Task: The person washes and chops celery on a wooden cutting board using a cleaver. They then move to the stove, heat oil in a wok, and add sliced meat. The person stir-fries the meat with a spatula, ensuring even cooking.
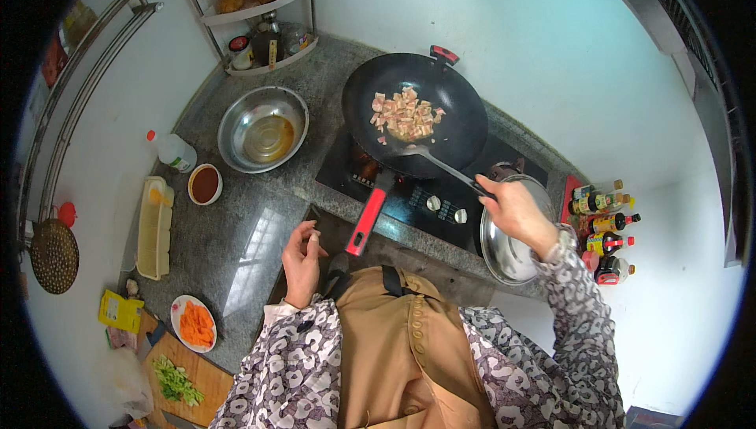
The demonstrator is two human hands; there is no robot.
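At the centre right of the frame the right hand (516, 210) is clenched around the dark handle of a metal spatula (437, 163), whose blade rests among the diced pale meat (405, 116) in the black wok (416, 114) at the upper centre. The wok sits on a black stove (429, 201) with two round knobs, and its red-and-black handle (368, 212) points down toward the person. The left hand (302, 260), at the lower centre, holds nothing; its fingers are loosely curled, fingertips drawn together, hovering over the edge of the grey stone counter (236, 240), just left of the wok handle but not touching it.

Below the right hand, on the stove's right side, lies a shiny steel lid (512, 248). Right of it, at the frame's right edge, stands a cluster of sauce bottles (606, 228) with dark contents, yellow and red labels and red caps.

Left of the wok is a steel bowl (263, 128) with a little oily liquid in it. Lower left of that sits a small cup of red sauce (205, 183), and beside it a white plastic bottle (175, 151) with a red cap and green label. A pale yellow rectangular box (154, 227) lies along the counter's left edge. In the lower left are a white plate of orange carrot slices (195, 323), a yellow square packet (120, 310), and chopped green vegetables (176, 382) on a wooden cutting board (206, 382). A wire corner rack (264, 16) at the top holds jars with red lids. A round strainer (53, 254) hangs at the far left.
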